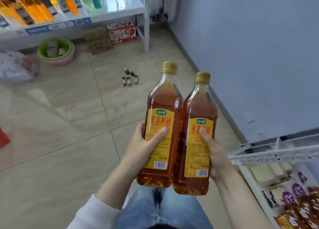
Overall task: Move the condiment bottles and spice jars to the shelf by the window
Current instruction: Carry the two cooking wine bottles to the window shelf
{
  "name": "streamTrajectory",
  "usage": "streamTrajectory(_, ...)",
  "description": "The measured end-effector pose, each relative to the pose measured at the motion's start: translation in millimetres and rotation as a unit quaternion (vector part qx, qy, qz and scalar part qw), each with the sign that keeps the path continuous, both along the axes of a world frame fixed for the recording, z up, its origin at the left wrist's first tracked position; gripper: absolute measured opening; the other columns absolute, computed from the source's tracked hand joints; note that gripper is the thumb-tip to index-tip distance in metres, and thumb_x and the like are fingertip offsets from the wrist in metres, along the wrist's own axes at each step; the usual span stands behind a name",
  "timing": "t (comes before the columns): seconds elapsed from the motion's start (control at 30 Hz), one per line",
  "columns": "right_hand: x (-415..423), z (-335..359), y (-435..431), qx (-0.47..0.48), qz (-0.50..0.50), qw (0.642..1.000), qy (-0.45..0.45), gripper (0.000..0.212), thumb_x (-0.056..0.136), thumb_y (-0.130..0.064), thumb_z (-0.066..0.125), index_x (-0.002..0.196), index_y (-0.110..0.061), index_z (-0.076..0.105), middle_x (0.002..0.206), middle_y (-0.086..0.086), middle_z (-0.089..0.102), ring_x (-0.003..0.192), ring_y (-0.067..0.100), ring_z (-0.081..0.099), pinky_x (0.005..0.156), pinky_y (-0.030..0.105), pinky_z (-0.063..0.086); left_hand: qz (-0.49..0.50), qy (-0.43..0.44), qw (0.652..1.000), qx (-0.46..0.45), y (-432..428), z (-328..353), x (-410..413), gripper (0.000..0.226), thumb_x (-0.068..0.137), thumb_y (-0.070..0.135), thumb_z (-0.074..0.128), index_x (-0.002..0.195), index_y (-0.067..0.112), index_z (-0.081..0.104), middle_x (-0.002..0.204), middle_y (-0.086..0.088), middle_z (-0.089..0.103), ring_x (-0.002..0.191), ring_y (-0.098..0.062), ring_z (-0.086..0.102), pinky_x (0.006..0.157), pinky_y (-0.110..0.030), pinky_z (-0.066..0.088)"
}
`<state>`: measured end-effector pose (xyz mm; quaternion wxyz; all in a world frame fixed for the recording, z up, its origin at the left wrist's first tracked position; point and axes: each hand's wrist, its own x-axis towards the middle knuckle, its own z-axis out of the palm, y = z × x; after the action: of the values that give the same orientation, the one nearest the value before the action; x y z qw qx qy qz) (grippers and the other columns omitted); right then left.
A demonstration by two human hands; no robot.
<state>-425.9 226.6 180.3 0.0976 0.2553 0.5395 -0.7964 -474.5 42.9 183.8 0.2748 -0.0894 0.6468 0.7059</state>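
Note:
I hold two tall amber cooking-wine bottles upright in front of me, side by side and touching. Both have gold caps and yellow labels. My left hand (146, 142) grips the left bottle (164, 106) around its label. My right hand (215, 153) grips the right bottle (200, 111) the same way. A white metal shelf (120, 13) stands at the top of the view, with several orange, green and clear bottles (43, 6) on its left part and bare surface on its right.
Several small vials (129, 76) lie on the tiled floor ahead. Under the shelf are a green basin (55, 49), cardboard boxes (120, 33) and a plastic bag (15, 66). A second white rack (269, 158) with packaged goods is at my lower right, against the wall.

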Motion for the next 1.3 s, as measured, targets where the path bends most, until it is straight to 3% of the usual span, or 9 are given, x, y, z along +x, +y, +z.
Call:
streamTrajectory(0.1,-55.4,-0.6,-3.0,-0.002,0.030,1.000,0.000,0.068,0.046,-0.059,0.083,0.101,-0.021,0.068,0.100,0.012,0.072,0.091,0.033,0.069,0.069,0.041,0.058,0.027,-0.013,1.000,0.009,-4.1,-6.1,-43.9,0.074,0.047,0.060,0.075,0.109,0.025,0.053,0.096,-0.001,0.073,0.081,-0.020,0.072,0.068,-0.037,0.058)
streamTrajectory(0.23,-135.1,-7.4,8.4,-0.013,0.049,0.999,0.009,0.052,0.050,-0.055,0.081,0.091,-0.026,0.073,0.097,0.011,0.073,0.087,0.031,0.071,0.063,0.037,0.057,0.047,-0.012,0.999,0.011,5.0,-12.9,-116.3,0.076,0.045,0.063,0.075,0.108,0.025,0.053,0.095,-0.001,0.073,0.082,-0.020,0.072,0.070,-0.039,0.058)
streamTrajectory(0.43,-264.2,0.8,25.5,-0.003,0.096,0.995,0.024,0.059,0.037,-0.062,0.084,0.085,-0.028,0.074,0.092,0.010,0.074,0.082,0.030,0.072,0.059,0.034,0.057,0.072,0.006,0.997,0.001,19.9,-0.5,-232.6,0.067,0.054,0.055,0.075,0.109,0.022,0.053,0.096,-0.002,0.073,0.084,-0.022,0.072,0.073,-0.040,0.058)
streamTrajectory(0.67,-411.5,4.8,11.1,-0.023,0.112,0.993,0.015,0.023,0.069,-0.042,0.063,0.081,-0.026,0.074,0.086,0.008,0.074,0.076,0.027,0.072,0.056,0.032,0.057,0.113,0.019,0.993,-0.006,3.1,7.2,-361.4,0.074,0.053,0.056,0.076,0.113,0.020,0.051,0.099,-0.003,0.072,0.085,-0.020,0.071,0.073,-0.038,0.057)
streamTrajectory(0.8,-497.1,5.4,-14.2,-0.007,0.126,0.991,0.036,0.028,0.074,-0.038,0.059,0.092,-0.020,0.070,0.088,0.010,0.074,0.077,0.027,0.072,0.058,0.035,0.058,0.116,0.032,0.993,-0.007,-24.2,6.0,-442.4,0.076,0.052,0.058,0.075,0.114,0.020,0.052,0.101,-0.003,0.071,0.087,-0.020,0.071,0.076,-0.040,0.057)
streamTrajectory(1.0,-618.7,19.5,-59.3,0.005,0.109,0.992,0.068,0.037,0.075,-0.040,0.060,0.103,-0.016,0.065,0.099,0.012,0.072,0.090,0.031,0.070,0.076,0.046,0.058,0.119,0.052,0.991,-0.013,-68.9,19.1,-562.3,0.068,0.054,0.058,0.074,0.109,0.023,0.053,0.099,0.000,0.072,0.086,-0.017,0.071,0.076,-0.040,0.058)
streamTrajectory(1.23,-738.8,36.0,-75.6,0.028,0.109,0.989,0.091,0.037,0.072,-0.042,0.065,0.099,-0.016,0.064,0.087,0.006,0.074,0.080,0.026,0.072,0.060,0.034,0.058,0.151,0.059,0.987,0.010,-97.8,30.1,-675.6,0.074,0.050,0.061,0.073,0.109,0.021,0.054,0.097,-0.002,0.072,0.084,-0.018,0.071,0.074,-0.037,0.057)
streamTrajectory(1.3,-771.2,40.2,-75.4,0.037,0.125,0.986,0.102,0.052,0.062,-0.051,0.075,0.099,-0.016,0.064,0.087,0.006,0.074,0.080,0.026,0.072,0.060,0.034,0.058,0.160,0.063,0.985,0.009,-99.7,31.4,-706.3,0.075,0.049,0.060,0.072,0.110,0.020,0.054,0.098,-0.003,0.072,0.085,-0.019,0.071,0.076,-0.039,0.057)
